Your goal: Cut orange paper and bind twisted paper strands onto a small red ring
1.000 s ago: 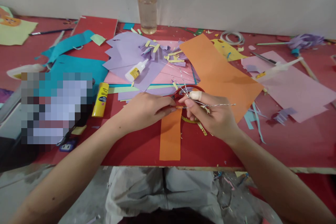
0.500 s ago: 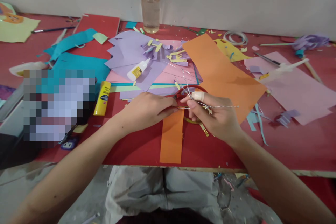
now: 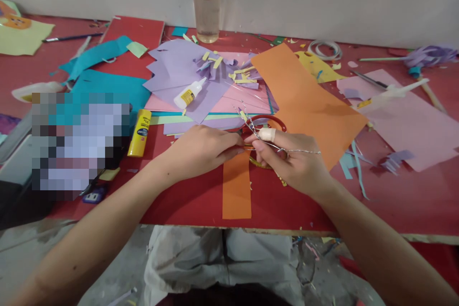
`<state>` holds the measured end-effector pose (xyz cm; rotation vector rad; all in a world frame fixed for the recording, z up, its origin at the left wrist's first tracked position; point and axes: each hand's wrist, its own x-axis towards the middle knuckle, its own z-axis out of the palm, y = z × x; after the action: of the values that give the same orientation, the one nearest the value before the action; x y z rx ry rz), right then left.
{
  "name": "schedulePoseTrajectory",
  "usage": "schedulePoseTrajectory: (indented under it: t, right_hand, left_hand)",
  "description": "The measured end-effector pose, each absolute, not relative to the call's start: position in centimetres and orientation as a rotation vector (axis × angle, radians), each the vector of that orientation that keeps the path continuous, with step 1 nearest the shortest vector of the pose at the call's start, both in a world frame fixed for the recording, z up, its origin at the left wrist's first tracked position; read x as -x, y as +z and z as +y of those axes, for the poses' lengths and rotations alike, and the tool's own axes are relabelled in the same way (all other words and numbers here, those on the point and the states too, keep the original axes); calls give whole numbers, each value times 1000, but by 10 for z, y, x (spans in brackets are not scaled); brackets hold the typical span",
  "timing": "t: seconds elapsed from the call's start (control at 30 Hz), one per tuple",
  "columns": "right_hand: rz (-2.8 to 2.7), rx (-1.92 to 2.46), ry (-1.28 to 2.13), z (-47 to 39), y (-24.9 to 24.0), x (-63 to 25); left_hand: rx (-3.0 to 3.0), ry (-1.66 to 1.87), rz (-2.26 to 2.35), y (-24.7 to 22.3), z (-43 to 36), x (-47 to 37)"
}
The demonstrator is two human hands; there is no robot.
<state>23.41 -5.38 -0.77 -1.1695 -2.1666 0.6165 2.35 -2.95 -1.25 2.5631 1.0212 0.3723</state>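
Note:
My left hand (image 3: pixel 206 149) is closed, its thumb and fingers pinching the top edge of an orange paper strip (image 3: pixel 236 191) that hangs down toward the table's front edge. In my right hand (image 3: pixel 292 155), which has a pale bandage round one finger, is a twisted silver wire (image 3: pixel 254 128). Its branching ends point up and away to the left, and its tail lies across the back of my fingers. The fingertips of both hands nearly meet at the strip's top. Beneath them lies a pair of scissors with red handles (image 3: pixel 285 126), partly hidden.
A yellow glue stick (image 3: pixel 139 134), a small white glue bottle (image 3: pixel 188 95) and layered coloured paper lie beyond my left hand. A large orange sheet (image 3: pixel 304 100) sits behind my right. Against the wall stands a bottle of liquid (image 3: pixel 207 16). A blurred-out device (image 3: pixel 79 148) is at left.
The wire's branching ends have tipped lower and slightly left as my right hand moved a little. The orange strip has shifted slightly right; my left hand keeps its pinch.

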Motion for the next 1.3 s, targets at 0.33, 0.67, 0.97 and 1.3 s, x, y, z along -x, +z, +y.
schedulePoseTrajectory:
  t: [0.33, 0.67, 0.97, 1.3]
  right_hand:
    - [-2189, 1183, 562, -54, -9, -234]
    - [-2208, 1159, 534, -54, -10, -235]
    - [-2245, 1100, 456, -53, -11, -235]
    - [-2281, 1056, 375, -52, -12, -236]
  left_hand:
    - [-2581, 379, 1026, -13, -30, -23]
    - [-2615, 428, 1012, -16, -30, -22]
    - [-2605, 366, 1044, -14, -31, -22]
    - [-2640, 382, 1041, -15, -30, -23]
